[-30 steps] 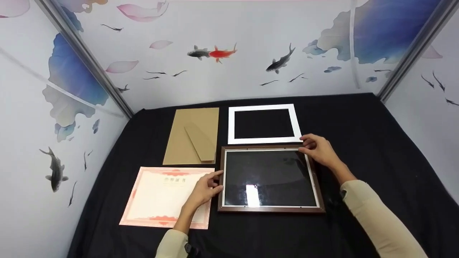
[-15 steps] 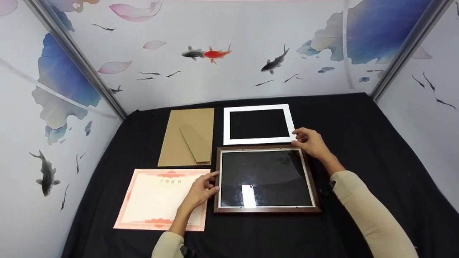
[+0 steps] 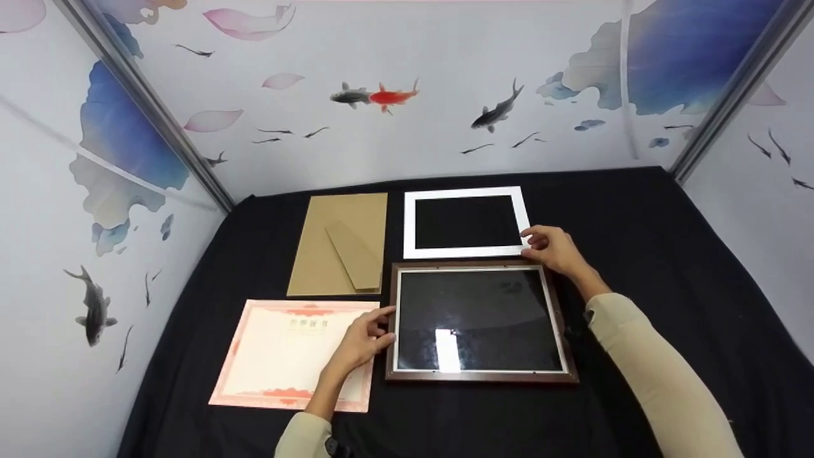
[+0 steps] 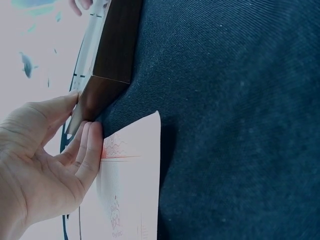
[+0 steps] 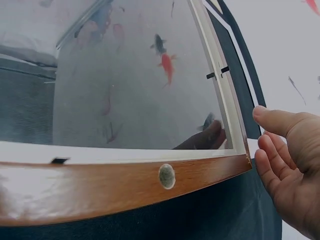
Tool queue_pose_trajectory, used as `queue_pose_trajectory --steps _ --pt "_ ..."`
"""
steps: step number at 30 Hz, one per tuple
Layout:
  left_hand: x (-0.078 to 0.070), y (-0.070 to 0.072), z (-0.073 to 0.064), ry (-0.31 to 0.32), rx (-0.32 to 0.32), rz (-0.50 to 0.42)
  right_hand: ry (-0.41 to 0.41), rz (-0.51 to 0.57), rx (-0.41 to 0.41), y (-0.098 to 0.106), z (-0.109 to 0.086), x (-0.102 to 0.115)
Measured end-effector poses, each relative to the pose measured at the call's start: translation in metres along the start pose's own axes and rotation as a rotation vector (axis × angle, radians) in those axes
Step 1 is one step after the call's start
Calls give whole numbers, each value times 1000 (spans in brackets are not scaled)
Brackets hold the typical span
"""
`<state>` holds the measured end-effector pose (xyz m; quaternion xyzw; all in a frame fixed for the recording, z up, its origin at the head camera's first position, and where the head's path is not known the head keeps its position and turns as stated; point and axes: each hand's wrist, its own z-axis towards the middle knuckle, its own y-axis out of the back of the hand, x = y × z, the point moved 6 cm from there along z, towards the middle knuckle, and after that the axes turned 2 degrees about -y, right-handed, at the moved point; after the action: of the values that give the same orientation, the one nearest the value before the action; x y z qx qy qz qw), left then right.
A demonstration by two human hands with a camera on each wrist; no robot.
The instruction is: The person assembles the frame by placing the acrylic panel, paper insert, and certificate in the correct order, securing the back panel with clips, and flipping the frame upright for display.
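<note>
A brown picture frame (image 3: 482, 376) lies flat at the centre right of the head view, its shiny clear pane (image 3: 477, 321) catching 1 bright patch of light. The left hand (image 3: 357, 343) is at the frame's left side, thumb and index finger apart and their tips touching the edge; whether they pinch it I cannot tell. The right hand (image 3: 554, 249) is near the frame's upper right corner, its fingers bent and its thumb apart from them, the tips at the lower right corner of a white mat (image 3: 410, 226). I cannot tell whether it pinches that corner.

The mat lies just above the frame in the head view, with 1 wide rectangular opening. To its left, in the upper middle, is a tan board (image 3: 315, 261) with 1 tapered flap (image 3: 356, 261) on it. Below the board, at the lower left, a certificate (image 3: 273, 353) with a pink and red border lies face up, partly under the left hand and forearm.

All 4 flat pieces are on a black cloth (image 3: 489, 420). In the right wrist view, small black tabs (image 5: 60, 160) show on the frame's inner edge, and 1 round grey spot (image 5: 167, 176) marks its brown side. The back wall (image 3: 439, 146) carries 1 red fish (image 3: 391, 97) next to 1 grey fish (image 3: 350, 96).
</note>
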<state>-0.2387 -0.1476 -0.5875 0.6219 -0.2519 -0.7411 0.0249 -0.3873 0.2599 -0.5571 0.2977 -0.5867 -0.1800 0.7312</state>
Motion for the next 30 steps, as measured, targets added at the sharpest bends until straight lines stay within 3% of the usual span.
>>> queue_pose_trajectory --steps 9,19,24,30 --pt "-1 -2 -1 8 -8 -11 -33 -14 91 -6 10 -13" --pt "3 -3 -2 15 4 0 -10 -119 125 -11 17 -24" --pt "1 -2 1 -7 2 18 -27 -130 107 -11 21 -28" --pt "2 0 2 11 -1 16 21 -83 58 -11 23 -26"
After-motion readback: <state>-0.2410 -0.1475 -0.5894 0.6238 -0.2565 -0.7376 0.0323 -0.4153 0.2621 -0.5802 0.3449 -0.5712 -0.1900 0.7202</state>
